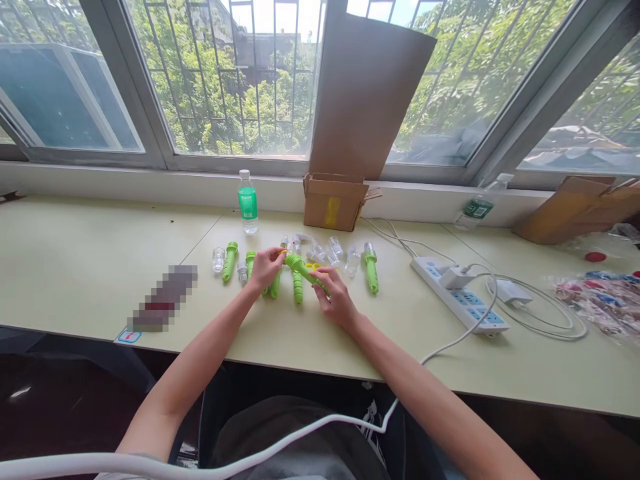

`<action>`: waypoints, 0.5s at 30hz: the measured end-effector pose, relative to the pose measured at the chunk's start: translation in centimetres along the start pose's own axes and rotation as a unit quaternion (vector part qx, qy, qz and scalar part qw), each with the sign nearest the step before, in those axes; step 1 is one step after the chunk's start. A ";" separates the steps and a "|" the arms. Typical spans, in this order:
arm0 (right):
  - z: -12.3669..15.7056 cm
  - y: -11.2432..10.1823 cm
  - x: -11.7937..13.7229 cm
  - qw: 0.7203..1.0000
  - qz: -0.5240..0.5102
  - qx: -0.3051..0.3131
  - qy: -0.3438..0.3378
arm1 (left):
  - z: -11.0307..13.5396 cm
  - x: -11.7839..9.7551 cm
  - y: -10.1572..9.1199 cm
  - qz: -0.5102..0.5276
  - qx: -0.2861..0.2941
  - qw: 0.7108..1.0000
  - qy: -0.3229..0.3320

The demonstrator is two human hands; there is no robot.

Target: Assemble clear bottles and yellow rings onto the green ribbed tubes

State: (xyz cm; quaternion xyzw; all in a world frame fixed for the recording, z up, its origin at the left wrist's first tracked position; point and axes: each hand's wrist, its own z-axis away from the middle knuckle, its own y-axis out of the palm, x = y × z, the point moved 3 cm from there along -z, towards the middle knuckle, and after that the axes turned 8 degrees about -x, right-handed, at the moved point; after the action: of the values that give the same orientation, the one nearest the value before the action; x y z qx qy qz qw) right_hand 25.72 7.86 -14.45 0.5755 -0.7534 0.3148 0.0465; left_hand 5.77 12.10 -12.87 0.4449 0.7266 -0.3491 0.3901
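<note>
While the left hand (266,270) and right hand (337,297) clamp one green tube (303,269), open tabletop (300,337) separates them from the near edge (300,370).

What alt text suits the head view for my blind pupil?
A person's right hand holds a green tube over a table, the left hand at its end. More green tubes and clear plastic pieces are nearby, a power strip at right.
</note>
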 end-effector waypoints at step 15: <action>-0.1 0.0 0.1 0.999 0.039 0.011 -0.023 | 0.4 -0.6 0.6 0.031 0.081 0.996 0.022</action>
State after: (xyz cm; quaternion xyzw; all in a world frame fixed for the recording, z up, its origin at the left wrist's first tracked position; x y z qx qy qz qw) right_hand 25.64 7.83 -14.37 0.5530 -0.7728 0.3112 0.0098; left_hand 6.58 11.72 -12.63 0.5052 0.6903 -0.3844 0.3471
